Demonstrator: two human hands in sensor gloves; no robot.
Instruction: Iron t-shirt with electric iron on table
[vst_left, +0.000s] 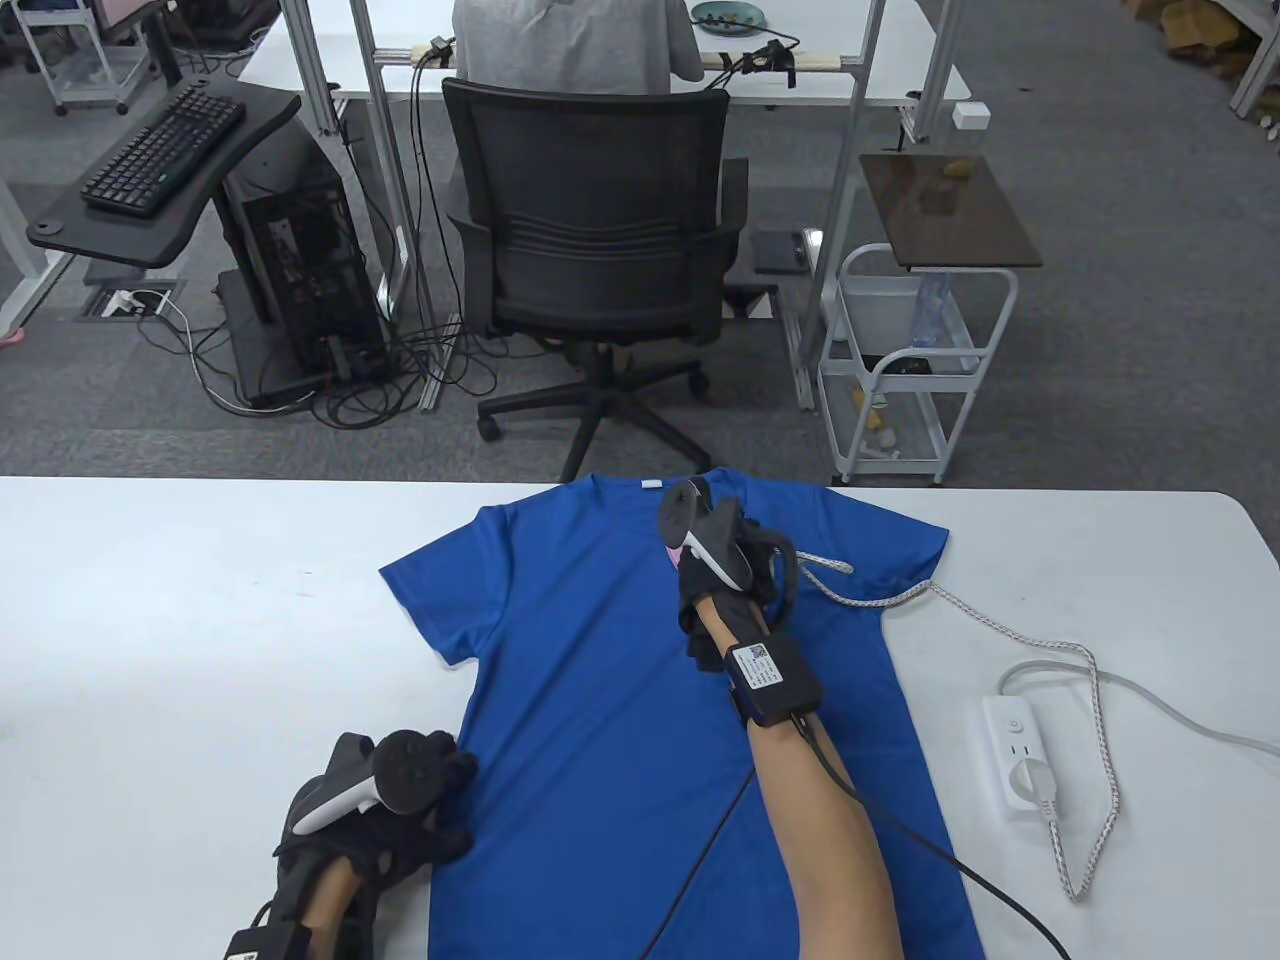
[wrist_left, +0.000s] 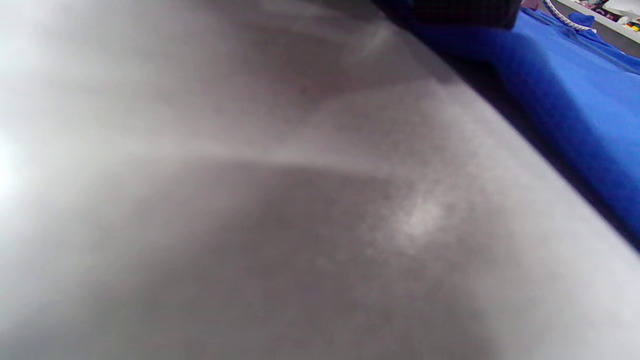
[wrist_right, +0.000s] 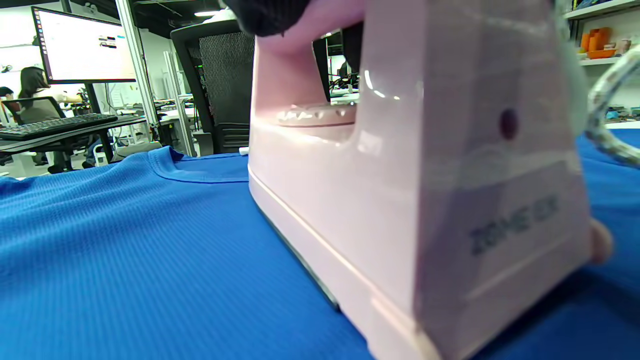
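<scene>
Two gloved hands are on the white worktop (vst_left: 150, 620), and the nearest is the left hand (vst_left: 385, 810), resting palm down at the left hem edge of the blue t-shirt (vst_left: 620, 700), fingers spread onto the fabric and gripping nothing. The left wrist view gives mostly blurred grey worktop, with the shirt's blue edge (wrist_left: 575, 100) up at the right.

Further in, the t-shirt lies flat, front up, collar pointing away, sleeves spread to either side. The right forearm reaches across it up the middle. The right hand (vst_left: 725, 580) is clenched around the handle of the pink iron (wrist_right: 400, 200), high on the chest just below the collar (wrist_right: 200, 175). From the right wrist view, the iron sits soleplate down on the fabric, glove wrapped over the handle at the top.

Out to the right, the iron's braided cord (vst_left: 1100, 720) trails off the shoulder and loops across the worktop to a white power strip (vst_left: 1020, 750), its plug seated in the socket.

Beyond the far edge: a black office chair (vst_left: 590, 240), a keyboard (vst_left: 160, 150) on a side stand, and a white trolley (vst_left: 920, 370).
</scene>
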